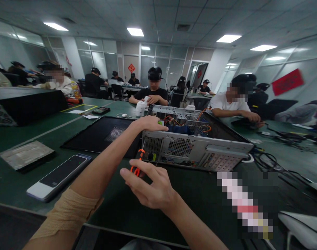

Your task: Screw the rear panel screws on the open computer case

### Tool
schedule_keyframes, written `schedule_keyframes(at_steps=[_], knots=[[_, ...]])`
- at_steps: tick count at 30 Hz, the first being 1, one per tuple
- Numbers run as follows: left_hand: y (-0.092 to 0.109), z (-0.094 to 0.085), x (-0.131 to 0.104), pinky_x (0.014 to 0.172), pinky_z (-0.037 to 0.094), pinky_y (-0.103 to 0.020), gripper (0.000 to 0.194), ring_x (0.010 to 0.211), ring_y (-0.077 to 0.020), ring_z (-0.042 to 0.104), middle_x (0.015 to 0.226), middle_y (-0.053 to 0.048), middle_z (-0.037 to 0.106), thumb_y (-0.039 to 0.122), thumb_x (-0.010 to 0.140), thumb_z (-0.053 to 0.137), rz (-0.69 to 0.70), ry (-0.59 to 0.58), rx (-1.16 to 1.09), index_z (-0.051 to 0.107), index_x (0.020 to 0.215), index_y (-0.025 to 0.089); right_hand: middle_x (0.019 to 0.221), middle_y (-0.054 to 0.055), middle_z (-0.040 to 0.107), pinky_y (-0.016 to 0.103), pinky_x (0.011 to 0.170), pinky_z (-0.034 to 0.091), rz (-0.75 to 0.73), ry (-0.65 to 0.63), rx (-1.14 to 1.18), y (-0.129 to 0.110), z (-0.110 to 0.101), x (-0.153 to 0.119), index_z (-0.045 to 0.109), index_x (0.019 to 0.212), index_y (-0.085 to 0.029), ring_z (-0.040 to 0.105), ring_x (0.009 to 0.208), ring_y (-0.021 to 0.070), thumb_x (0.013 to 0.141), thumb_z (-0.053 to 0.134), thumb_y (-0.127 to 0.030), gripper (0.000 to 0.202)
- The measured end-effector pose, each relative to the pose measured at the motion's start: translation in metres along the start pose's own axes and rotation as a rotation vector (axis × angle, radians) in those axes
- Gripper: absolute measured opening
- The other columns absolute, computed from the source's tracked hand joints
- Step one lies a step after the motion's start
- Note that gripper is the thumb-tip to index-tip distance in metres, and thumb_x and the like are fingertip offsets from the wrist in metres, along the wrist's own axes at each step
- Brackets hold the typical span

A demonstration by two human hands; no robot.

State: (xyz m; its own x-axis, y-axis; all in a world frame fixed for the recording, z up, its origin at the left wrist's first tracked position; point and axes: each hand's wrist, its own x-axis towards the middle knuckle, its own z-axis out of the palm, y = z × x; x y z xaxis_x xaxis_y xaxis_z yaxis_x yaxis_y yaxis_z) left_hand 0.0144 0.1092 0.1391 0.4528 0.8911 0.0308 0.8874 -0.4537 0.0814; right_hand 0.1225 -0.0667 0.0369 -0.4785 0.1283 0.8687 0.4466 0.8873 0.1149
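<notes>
The computer case lies on the bench, a little right of the middle, set in from the near edge, its rear panel turned toward the person and its inside bare to view. Orange and red wires show within it.

The left hand rests palm down over the top edge of the case, near that edge's left end. Its fingers reach past the rim, beside a small green piece; whether they grip anything inside, I cannot tell. A tan wrap covers part of the left forearm.

The right hand is half curled in front of the case's lower left corner, thumb and index fingertips apart. An orange-and-black tool shows just at these fingertips, partly hidden; I cannot tell whether the hand has hold of it.

A black panel lies flat just left of the case. Toward the bench's left edge are a metal drive and, nearer the front edge, a white-and-black device with 2 green lights. A black box stands farther back. Dark cables lie toward the right edge. At the far edge, 1 person in black holds a white object, near a white bottle.
</notes>
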Motion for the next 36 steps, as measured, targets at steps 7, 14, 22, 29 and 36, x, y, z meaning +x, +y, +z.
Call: schedule_keyframes(at_steps=[7,14,22,29,36], knots=[[-0.003,0.002,0.002,0.092,0.045,-0.041,0.085,0.113,-0.0362,0.060,0.133,-0.019,0.061,0.077,0.082,0.042,-0.001,0.017,-0.038,0.058,0.135,0.013,0.128,0.018,0.063,0.027,0.091,0.056,-0.016,0.028,0.175,0.001,-0.003,0.001,0.061,0.117,-0.008,0.064,0.115,0.0188,0.090,0.045,-0.011,0.032],[-0.002,0.001,0.001,0.089,0.047,-0.039,0.083,0.108,-0.0349,0.062,0.126,-0.020,0.065,0.077,0.082,0.040,0.016,0.014,-0.012,0.063,0.128,0.011,0.116,0.012,0.071,0.021,0.076,0.056,-0.006,0.114,0.065,0.000,0.003,0.001,0.059,0.109,-0.016,0.071,0.093,0.0138,0.088,0.067,-0.021,0.023],[-0.001,0.002,0.000,0.089,0.047,-0.041,0.081,0.110,-0.0354,0.061,0.128,-0.017,0.065,0.076,0.082,0.041,-0.012,0.001,-0.030,0.062,0.131,0.015,0.119,0.005,0.069,0.021,0.076,0.054,0.040,0.097,0.004,-0.002,0.005,-0.005,0.062,0.114,-0.025,0.071,0.092,0.0130,0.088,0.064,-0.018,0.027],[-0.001,0.001,-0.001,0.092,0.046,-0.040,0.081,0.113,-0.0345,0.060,0.133,-0.016,0.062,0.077,0.082,0.041,-0.031,0.006,-0.019,0.060,0.132,0.017,0.128,0.017,0.064,0.023,0.090,0.055,0.007,0.046,0.147,-0.005,-0.004,0.004,0.060,0.119,-0.009,0.064,0.116,0.0172,0.089,0.047,-0.014,0.033],[0.002,-0.001,-0.003,0.095,0.044,-0.039,0.083,0.116,-0.0350,0.058,0.137,-0.018,0.058,0.076,0.084,0.040,-0.012,0.000,-0.002,0.056,0.136,0.014,0.121,0.009,0.070,0.018,0.070,0.052,0.049,0.158,0.029,0.000,0.000,0.003,0.059,0.101,-0.018,0.071,0.090,0.0103,0.091,0.065,-0.027,0.016]])
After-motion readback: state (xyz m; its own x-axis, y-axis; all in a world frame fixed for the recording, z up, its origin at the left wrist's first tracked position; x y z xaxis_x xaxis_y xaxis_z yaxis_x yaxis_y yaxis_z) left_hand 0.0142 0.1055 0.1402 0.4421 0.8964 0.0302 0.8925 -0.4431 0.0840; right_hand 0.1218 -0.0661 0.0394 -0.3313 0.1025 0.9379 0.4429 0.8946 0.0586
